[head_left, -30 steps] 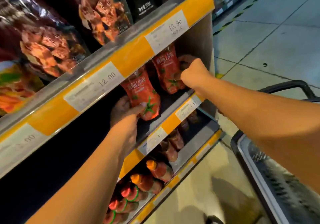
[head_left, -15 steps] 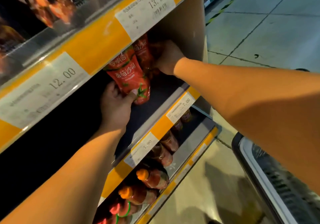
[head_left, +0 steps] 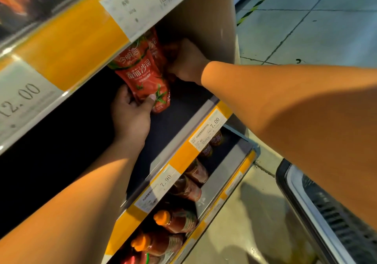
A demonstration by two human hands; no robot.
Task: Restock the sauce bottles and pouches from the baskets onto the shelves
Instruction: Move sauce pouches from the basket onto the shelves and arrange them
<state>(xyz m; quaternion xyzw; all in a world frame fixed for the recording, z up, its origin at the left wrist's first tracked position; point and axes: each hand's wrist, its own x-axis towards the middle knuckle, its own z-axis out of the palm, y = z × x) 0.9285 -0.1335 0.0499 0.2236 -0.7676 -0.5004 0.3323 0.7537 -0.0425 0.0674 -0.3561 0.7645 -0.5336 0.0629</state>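
Pouch (head_left: 142, 80) pinched by left hand (head_left: 130, 116); right hand (head_left: 186, 61) just behind.

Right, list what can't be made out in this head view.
- Right hand: fingers lost in shadow behind the front pouch; its grip is unclear.
- Second pouch: mostly covered by the front pouch and the upper shelf edge.
- Price tag: cut off at the top.
- Basket: cropped, contents unseen.

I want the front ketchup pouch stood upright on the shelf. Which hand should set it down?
Left. The left hand already pinches the front red pouch at its lower edge, just above the dark shelf. The right hand is deeper in, at the pouches behind.
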